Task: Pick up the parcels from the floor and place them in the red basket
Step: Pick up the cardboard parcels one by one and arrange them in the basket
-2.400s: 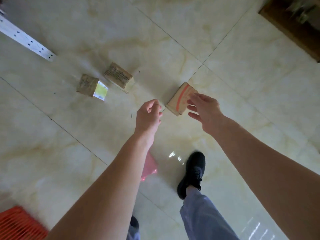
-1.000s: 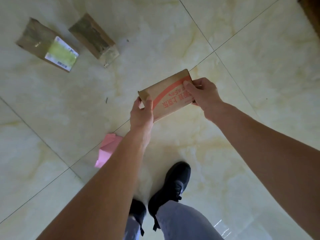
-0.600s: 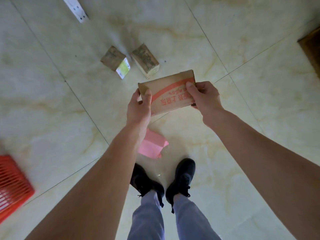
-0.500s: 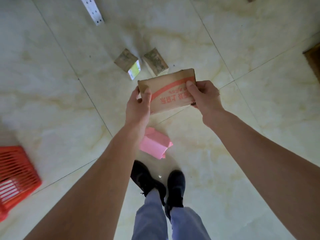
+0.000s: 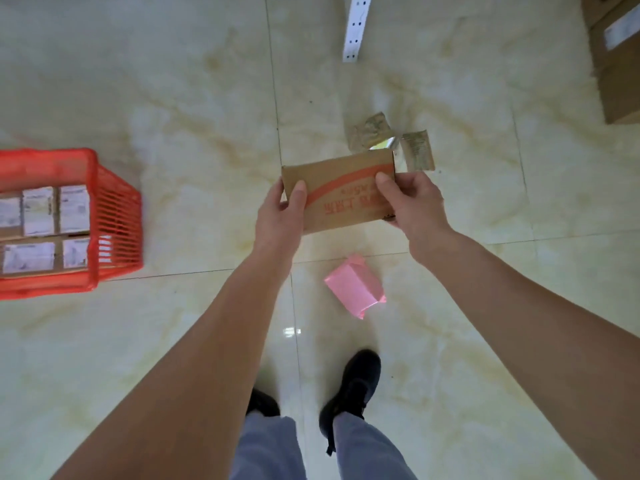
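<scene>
Fingers (image 5: 298, 194) of both hands pinch the flat brown cardboard parcel with red print (image 5: 341, 192) at its ends; red plastic basket (image 5: 114, 209) stands well left on the floor.

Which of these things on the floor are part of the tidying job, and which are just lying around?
Part of the job:
- cardboard parcel, held by left hand and right hand
- red basket, already holding parcels
- pink parcel on the floor
- two brown parcels on the floor

Just lying about:
- white strip with holes
- big carton
</scene>
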